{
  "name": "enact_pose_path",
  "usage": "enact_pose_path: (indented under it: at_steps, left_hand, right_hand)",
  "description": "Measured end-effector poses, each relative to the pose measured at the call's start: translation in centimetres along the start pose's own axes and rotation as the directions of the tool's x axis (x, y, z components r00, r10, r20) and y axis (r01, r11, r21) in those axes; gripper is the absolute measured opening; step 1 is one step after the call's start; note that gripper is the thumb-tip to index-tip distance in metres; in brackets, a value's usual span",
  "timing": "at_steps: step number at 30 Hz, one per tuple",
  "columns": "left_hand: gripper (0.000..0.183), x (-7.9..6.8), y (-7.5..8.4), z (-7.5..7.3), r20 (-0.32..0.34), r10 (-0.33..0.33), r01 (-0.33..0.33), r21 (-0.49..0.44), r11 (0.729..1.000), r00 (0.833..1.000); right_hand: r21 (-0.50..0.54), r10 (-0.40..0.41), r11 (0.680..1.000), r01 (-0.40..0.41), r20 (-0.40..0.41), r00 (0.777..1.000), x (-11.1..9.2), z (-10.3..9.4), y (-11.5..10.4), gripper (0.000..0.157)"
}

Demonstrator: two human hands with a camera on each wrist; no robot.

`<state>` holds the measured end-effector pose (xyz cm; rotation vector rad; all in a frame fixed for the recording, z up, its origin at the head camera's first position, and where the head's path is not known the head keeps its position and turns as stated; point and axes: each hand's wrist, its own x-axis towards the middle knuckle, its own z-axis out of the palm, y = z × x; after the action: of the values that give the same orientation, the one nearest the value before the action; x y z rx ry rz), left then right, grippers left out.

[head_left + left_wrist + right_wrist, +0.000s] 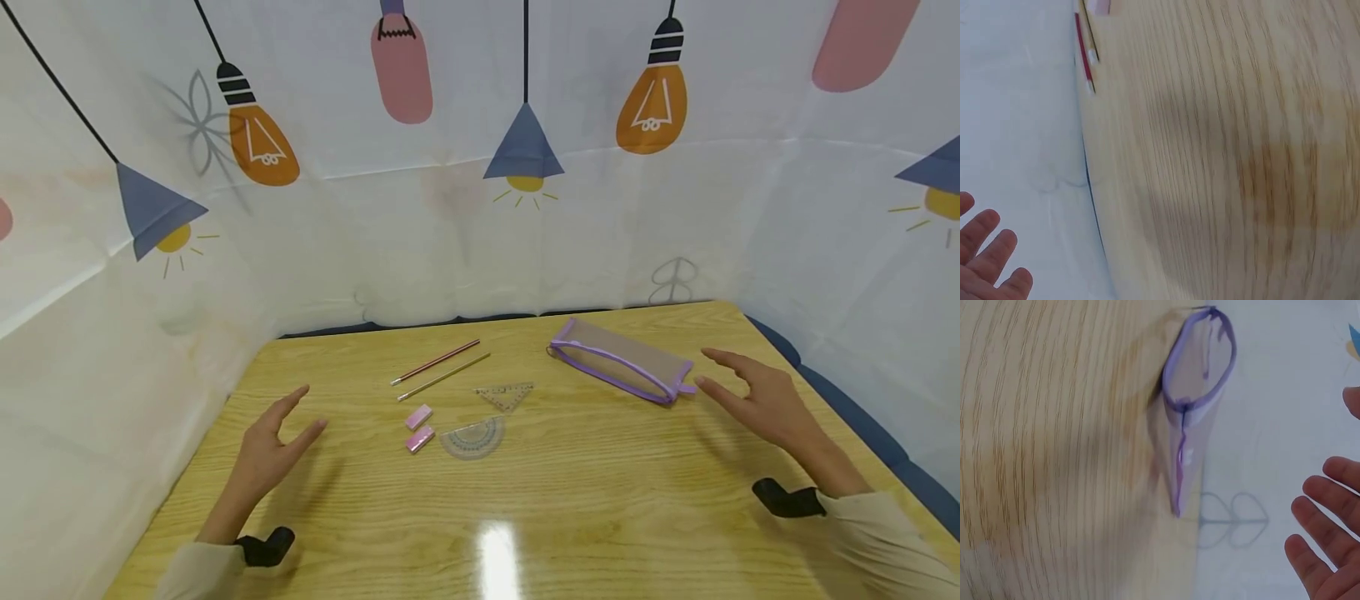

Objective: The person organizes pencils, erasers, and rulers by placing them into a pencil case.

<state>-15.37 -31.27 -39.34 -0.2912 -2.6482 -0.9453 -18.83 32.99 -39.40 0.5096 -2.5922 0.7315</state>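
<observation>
Over the table's left side my left hand (266,450) hovers, thumb and fingers apart, holding nothing. My right hand (765,400) is raised at the right, also holding nothing, beside the near right end of a see-through pencil case (626,358) with purple trim. In the right wrist view the case's mouth (1200,359) gapes. Between the hands lie a red pencil (435,362) and a gold pencil (444,377), roughly parallel. Two pink erasers, one (418,417) behind the other (420,439), sit near a clear protractor (474,438) and a clear set square (507,395).
The wooden table (570,500) ends at a white curtain (450,242) printed with lamps and bulbs, which hangs behind and at both sides. A dark blue edge (885,433) runs along the table's right. Each wrist wears a black mount (787,498).
</observation>
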Motion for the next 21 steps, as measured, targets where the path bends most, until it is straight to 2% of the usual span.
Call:
enact_pose_path:
  at_steps: [6,10,13,17,21]
  left_hand:
    - [0.046,-0.3,1.1,1.5,-0.066,0.052,-0.056,-0.060,0.997,0.996]
    - [0.041,-0.5,1.8,2.5,-0.078,0.042,-0.049,-0.092,0.995,0.996]
    - [0.040,-0.5,2.2,3.1,-0.081,0.008,-0.017,-0.111,0.994,0.997]
    - [0.037,-0.6,2.8,3.7,-0.087,-0.045,0.033,-0.134,0.990,0.995]
    - [0.034,-0.7,3.3,4.5,-0.062,-0.120,0.106,-0.192,0.976,0.991]
  right_hand:
    - [0.054,0.000,0.999,0.005,-0.103,0.995,0.3,0.8,-0.7,0.043]
    - [0.138,0.030,0.990,-0.011,-0.136,0.990,0.5,1.5,-1.2,0.039]
    - [0.182,0.045,0.983,-0.019,-0.142,0.989,0.6,2.0,-1.4,0.037]
    - [0.184,0.037,0.983,-0.008,-0.157,0.987,0.9,2.7,-1.6,0.036]
    - [0.188,0.032,0.982,0.001,-0.172,0.985,1.2,3.2,-1.7,0.035]
